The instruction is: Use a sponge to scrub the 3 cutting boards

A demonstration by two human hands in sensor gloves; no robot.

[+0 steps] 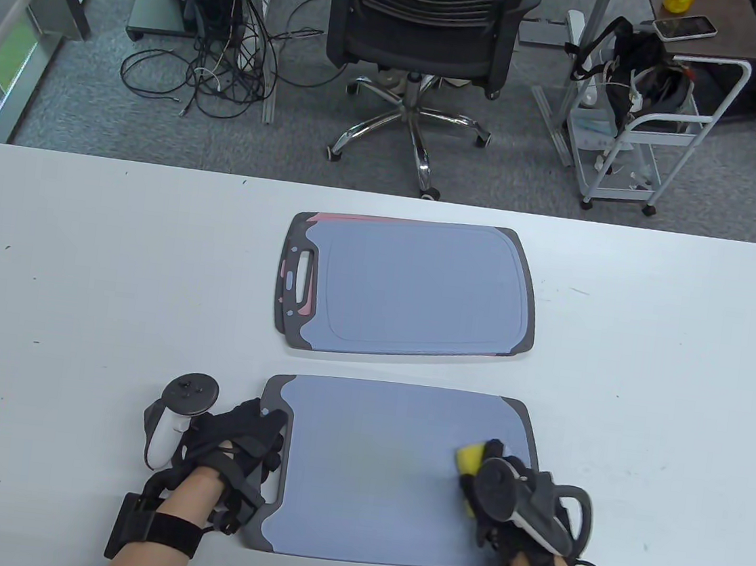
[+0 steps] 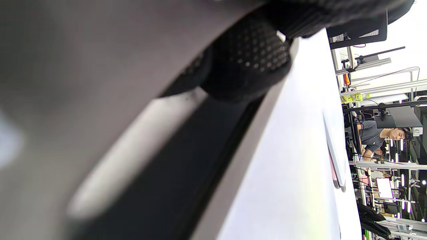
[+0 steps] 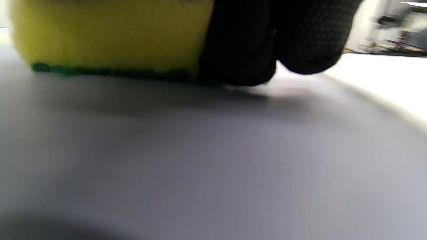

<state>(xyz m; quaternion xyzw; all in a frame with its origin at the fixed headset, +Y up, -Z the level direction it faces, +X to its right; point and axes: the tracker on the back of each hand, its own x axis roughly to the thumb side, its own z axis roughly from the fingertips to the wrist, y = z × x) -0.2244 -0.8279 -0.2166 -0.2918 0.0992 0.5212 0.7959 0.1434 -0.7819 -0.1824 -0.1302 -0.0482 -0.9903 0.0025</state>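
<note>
A blue-grey cutting board (image 1: 383, 474) with dark grey ends lies at the table's near edge. My left hand (image 1: 249, 442) rests on its handle end, and a fingertip (image 2: 247, 63) presses the dark rim. On the board's right part my right hand (image 1: 498, 481) grips a yellow sponge (image 1: 470, 456). Up close, the sponge (image 3: 110, 33) sits green side down on the board (image 3: 200, 166), with gloved fingers (image 3: 273, 40) beside it. Farther back lies a second blue board (image 1: 418, 291) stacked on a pink one (image 1: 341, 218), of which only an edge shows.
The white table (image 1: 79, 276) extends to both sides of the boards. Beyond its far edge stand an office chair (image 1: 424, 29), a white cart (image 1: 648, 130) and floor cables (image 1: 218, 74). A person (image 2: 377, 135) sits far off in the left wrist view.
</note>
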